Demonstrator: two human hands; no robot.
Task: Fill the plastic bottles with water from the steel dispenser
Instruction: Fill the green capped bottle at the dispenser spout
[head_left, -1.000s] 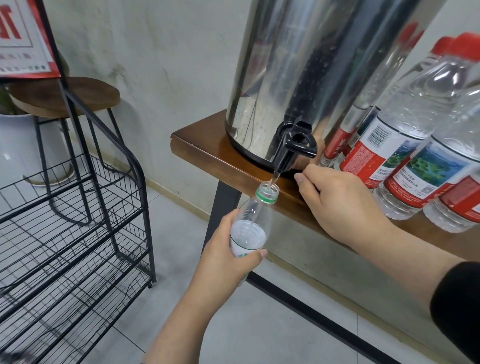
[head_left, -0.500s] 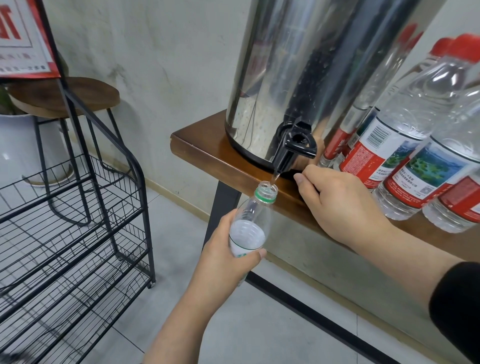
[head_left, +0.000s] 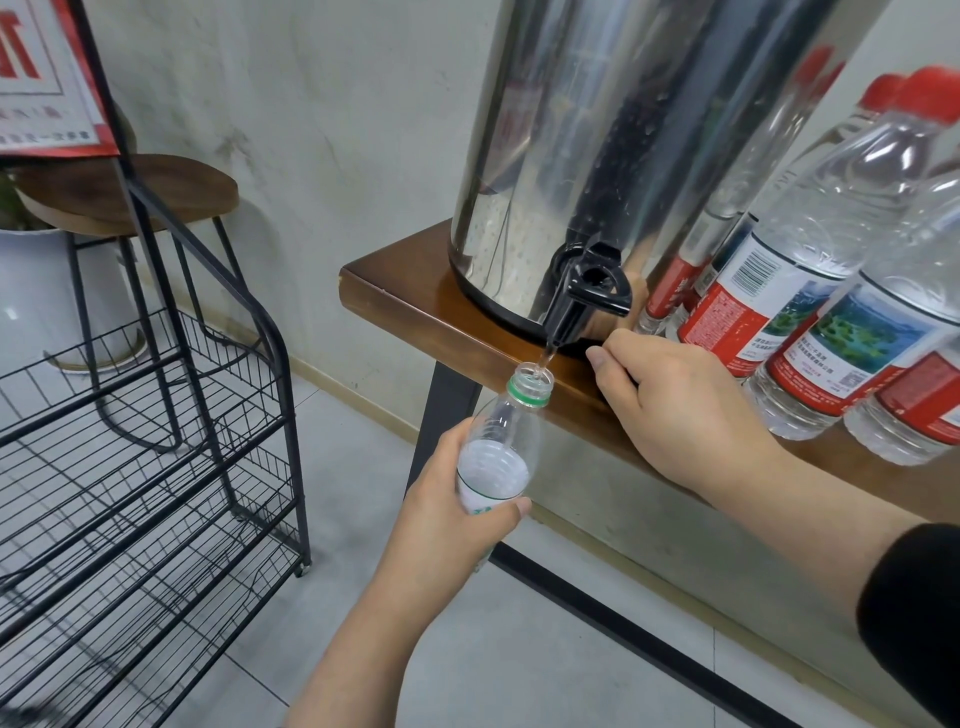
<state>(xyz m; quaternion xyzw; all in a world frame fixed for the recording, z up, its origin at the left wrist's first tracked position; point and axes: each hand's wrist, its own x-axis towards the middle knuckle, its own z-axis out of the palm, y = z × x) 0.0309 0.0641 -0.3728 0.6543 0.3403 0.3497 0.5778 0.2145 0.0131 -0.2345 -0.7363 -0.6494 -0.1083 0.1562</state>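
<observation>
- Two hands are at work: my left hand (head_left: 457, 514) is wrapped round the lower body of the bottle (head_left: 501, 441), thumb across its label, holding it below the table (head_left: 395, 291) edge.
- My right hand (head_left: 675, 405) rests on the table edge just right of the tap (head_left: 584, 299), fingers curled under; I cannot tell whether it grips anything there.
- The bottle tilts slightly, its open mouth with the green ring directly under the spout, and a thin stream runs into it.
- Water stands at about the shoulder of the bottle, so I judge this fill to be well along but not done.
- Next move, as I read it: keep the mouth centred under the stream, then shut the tap before the level reaches the neck.
- The tap sits low on the dispenser (head_left: 623, 130), which stands on the near-left corner of the table.
- To the right stand several capped bottles (head_left: 810, 291) with red labels, close to my right wrist; a careless pull-back could knock them.
- Far left are a wire rack (head_left: 156, 441), a stool (head_left: 130, 192) and a white pot (head_left: 36, 291), all well apart from the work.
- Nothing lies between bottle and spout; the main risk is overflow onto the floor.
</observation>
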